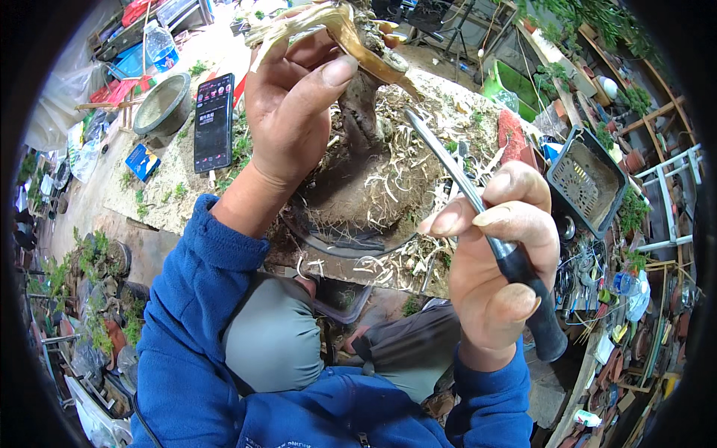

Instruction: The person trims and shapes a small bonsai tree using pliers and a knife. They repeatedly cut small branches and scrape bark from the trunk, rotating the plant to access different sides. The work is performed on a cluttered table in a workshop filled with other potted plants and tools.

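Note:
My left hand [291, 112] grips the upper part of a bonsai tree, its thumb pressed near a pale, stripped branch [345, 33] and its fingers partly hidden behind the wood. Below, the dark trunk [360, 119] rises from soil [351, 198] strewn with curled wood shavings. In my right hand [508, 254] is a carving gouge [461, 179] with a steel shaft and a black handle, held between thumb and fingers. Its tip points up and left, apart from the trunk.
A phone [214, 123] lies on the worktable left of the tree, beside a grey round pot [162, 104] and a small blue packet [140, 162]. Wood shavings [407, 160] cover the table around the trunk. To the right stands a black plastic basket [586, 183], with assorted hand tools [579, 272] nearer me.

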`<state>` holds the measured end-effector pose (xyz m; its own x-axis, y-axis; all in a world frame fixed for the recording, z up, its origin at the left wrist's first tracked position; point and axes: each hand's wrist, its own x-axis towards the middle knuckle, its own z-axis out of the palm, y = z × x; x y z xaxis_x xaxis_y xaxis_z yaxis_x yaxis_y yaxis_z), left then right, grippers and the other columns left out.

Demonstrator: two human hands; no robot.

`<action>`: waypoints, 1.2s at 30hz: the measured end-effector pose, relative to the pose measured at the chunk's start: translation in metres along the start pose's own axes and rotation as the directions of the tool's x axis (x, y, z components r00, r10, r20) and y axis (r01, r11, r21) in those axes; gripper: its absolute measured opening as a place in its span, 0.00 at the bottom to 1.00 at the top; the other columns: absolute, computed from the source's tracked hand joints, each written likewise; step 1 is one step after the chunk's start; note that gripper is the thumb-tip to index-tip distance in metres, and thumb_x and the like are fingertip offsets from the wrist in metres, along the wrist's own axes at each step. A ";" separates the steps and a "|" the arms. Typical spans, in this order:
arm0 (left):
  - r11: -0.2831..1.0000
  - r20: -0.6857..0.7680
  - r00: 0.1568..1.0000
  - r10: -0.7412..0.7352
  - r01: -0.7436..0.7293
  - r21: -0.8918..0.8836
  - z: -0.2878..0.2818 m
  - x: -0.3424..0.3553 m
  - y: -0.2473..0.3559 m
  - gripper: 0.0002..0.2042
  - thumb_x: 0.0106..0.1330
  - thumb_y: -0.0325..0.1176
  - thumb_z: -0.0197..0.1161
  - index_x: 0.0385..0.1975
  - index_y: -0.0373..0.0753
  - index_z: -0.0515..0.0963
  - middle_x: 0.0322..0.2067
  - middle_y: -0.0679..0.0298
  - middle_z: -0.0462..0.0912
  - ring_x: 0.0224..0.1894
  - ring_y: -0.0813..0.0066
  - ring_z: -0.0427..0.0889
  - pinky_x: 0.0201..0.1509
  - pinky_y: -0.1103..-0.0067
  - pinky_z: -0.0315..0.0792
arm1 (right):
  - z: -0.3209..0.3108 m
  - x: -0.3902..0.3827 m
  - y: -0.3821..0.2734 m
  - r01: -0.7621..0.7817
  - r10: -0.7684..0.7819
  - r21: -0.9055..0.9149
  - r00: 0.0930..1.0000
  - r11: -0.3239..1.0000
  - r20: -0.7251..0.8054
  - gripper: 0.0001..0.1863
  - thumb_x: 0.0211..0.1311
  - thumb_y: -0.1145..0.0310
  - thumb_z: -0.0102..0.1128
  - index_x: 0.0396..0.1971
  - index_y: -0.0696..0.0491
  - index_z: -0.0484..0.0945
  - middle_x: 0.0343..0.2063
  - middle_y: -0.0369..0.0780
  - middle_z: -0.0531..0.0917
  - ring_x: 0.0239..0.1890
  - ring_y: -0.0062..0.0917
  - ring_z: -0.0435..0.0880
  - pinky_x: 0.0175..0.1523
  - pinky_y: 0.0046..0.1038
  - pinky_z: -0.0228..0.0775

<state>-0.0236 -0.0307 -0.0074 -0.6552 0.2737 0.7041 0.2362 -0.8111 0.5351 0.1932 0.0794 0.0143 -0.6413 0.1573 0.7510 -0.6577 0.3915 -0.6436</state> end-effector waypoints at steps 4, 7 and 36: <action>0.999 0.056 0.998 -0.040 0.041 -0.019 -0.006 0.006 0.004 0.24 0.65 0.27 0.71 0.60 0.30 0.76 0.55 0.54 0.85 0.59 0.65 0.83 0.66 0.70 0.74 | -0.003 -0.011 -0.015 -0.131 0.129 -0.039 0.991 0.991 -0.037 0.44 0.68 0.27 0.51 0.48 0.62 0.77 0.50 0.48 0.70 0.39 0.33 0.86 0.46 0.40 0.85; 0.999 0.105 0.994 -0.021 0.018 0.030 -0.006 0.006 0.002 0.24 0.67 0.29 0.72 0.61 0.31 0.76 0.54 0.55 0.85 0.59 0.67 0.83 0.66 0.72 0.73 | -0.007 -0.017 -0.024 -0.255 0.250 -0.163 0.967 0.953 -0.056 0.46 0.68 0.25 0.47 0.46 0.63 0.77 0.41 0.48 0.75 0.35 0.33 0.86 0.45 0.40 0.85; 0.500 0.089 0.941 0.327 -0.252 0.829 0.040 -0.008 0.023 0.13 0.58 0.38 0.81 0.37 0.37 0.89 0.28 0.58 0.90 0.27 0.70 0.87 0.35 0.77 0.80 | 0.019 -0.057 -0.037 -0.331 0.532 0.685 0.841 0.650 -0.099 0.61 0.53 0.62 0.82 0.80 0.58 0.47 0.72 0.52 0.62 0.50 0.38 0.85 0.51 0.38 0.84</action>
<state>0.0159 -0.0302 0.0180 -0.4758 0.0383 0.8787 0.8776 -0.0461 0.4772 0.2472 0.0388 -0.0074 -0.8502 0.4298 0.3040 -0.4859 -0.4184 -0.7674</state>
